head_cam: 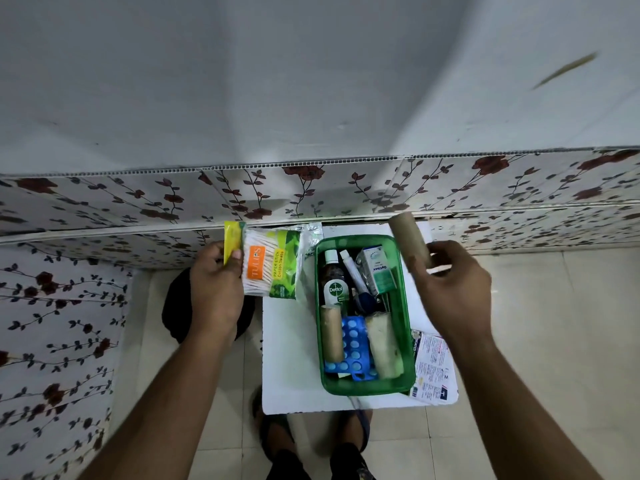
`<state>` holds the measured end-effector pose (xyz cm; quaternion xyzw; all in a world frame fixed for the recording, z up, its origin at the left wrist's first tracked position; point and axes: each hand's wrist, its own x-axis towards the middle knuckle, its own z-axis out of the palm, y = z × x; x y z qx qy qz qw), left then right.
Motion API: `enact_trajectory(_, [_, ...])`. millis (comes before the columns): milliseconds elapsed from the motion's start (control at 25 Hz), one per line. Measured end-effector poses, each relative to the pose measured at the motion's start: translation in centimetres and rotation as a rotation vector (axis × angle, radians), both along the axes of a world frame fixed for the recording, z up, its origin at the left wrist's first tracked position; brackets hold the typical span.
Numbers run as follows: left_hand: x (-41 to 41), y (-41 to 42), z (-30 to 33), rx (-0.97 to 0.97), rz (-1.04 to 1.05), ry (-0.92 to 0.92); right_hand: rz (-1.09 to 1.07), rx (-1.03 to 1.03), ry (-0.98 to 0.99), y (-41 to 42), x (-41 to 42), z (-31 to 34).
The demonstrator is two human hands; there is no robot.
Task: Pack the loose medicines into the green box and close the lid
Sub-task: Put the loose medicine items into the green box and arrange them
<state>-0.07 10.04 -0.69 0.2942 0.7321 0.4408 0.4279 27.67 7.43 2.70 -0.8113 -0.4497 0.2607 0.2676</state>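
Note:
The green box (406,317) stands open on a white board (289,358), with no lid visible. Inside lie a Dettol bottle (334,284), a white tube (351,271), a small carton (377,270), a blue blister strip (353,346) and two bandage rolls (331,332). My left hand (216,289) grips a pack of cotton swabs (272,266) left of the box. My right hand (452,289) holds a brown roll (408,237) above the box's far right corner.
A printed medicine leaflet (433,368) lies on the board right of the box. A floral-patterned counter (311,192) runs behind and to the left. A dark round object (175,306) sits on the tiled floor below my left hand. My feet (311,445) are near the board's edge.

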Motion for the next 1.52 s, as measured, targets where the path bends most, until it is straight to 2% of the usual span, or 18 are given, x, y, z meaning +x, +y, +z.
enact_trajectory(80, [0.4,-0.2,0.1,-0.018,0.021,-0.007,0.066,-0.031,0.011,-1.6,-3.2,0.9])
enact_trajectory(200, [0.4,-0.6,-0.1,-0.030,0.008,-0.028,0.197,-0.186,-0.075,-1.2,-6.4,-1.0])
enact_trajectory(280, [0.0,-1.0,-0.4,-0.026,0.000,-0.020,0.199,-0.243,-0.072,-0.5,-7.4,-2.8])
enact_trajectory(440, [-0.1,-1.8,-0.4,-0.024,-0.009,0.010,0.184,-0.215,-0.051,-0.1,-8.3,-4.8])
enact_trajectory(720, [0.3,-1.8,0.1,-0.017,-0.010,0.000,0.324,-0.205,-0.019,-0.4,-8.0,-5.5])
enact_trajectory(880, [0.9,-1.6,1.0,0.004,-0.040,0.013,0.290,-0.191,0.140,0.2,-8.0,-5.2])
enact_trajectory(1000, [1.5,-1.4,1.7,0.008,-0.092,0.000,0.336,-0.232,0.079,0.6,-7.4,-4.6])
enact_trajectory(1040, [1.8,-1.3,2.0,0.015,-0.133,0.003,0.291,-0.205,0.117,0.7,-6.9,-3.9])
enact_trajectory(1080, [2.2,-1.1,2.4,0.031,-0.187,0.006,0.212,-0.161,0.244,0.8,-6.2,-2.9])
enact_trajectory(1160, [3.7,-0.5,3.3,0.069,-0.321,0.016,0.117,-0.114,0.634,0.6,-4.6,-0.5])
enact_trajectory(1200, [4.8,0.0,3.6,0.079,-0.396,0.034,0.163,-0.112,0.722,0.4,-3.9,0.4])
enact_trajectory(1280, [7.1,1.0,4.2,0.061,-0.557,0.087,0.281,-0.120,0.642,-0.1,-2.6,1.1])
enact_trajectory(1360, [9.0,1.8,4.3,0.018,-0.681,0.102,0.200,-0.119,0.519,-0.7,-1.2,0.9])
enact_trajectory(1440, [9.5,2.1,3.8,0.052,-0.661,0.124,0.036,-0.122,0.385,-1.7,0.6,0.2])
enact_trajectory(1520, [8.6,1.8,3.0,0.118,-0.523,0.142,-0.051,-0.160,0.275,-3.1,1.2,-0.2])
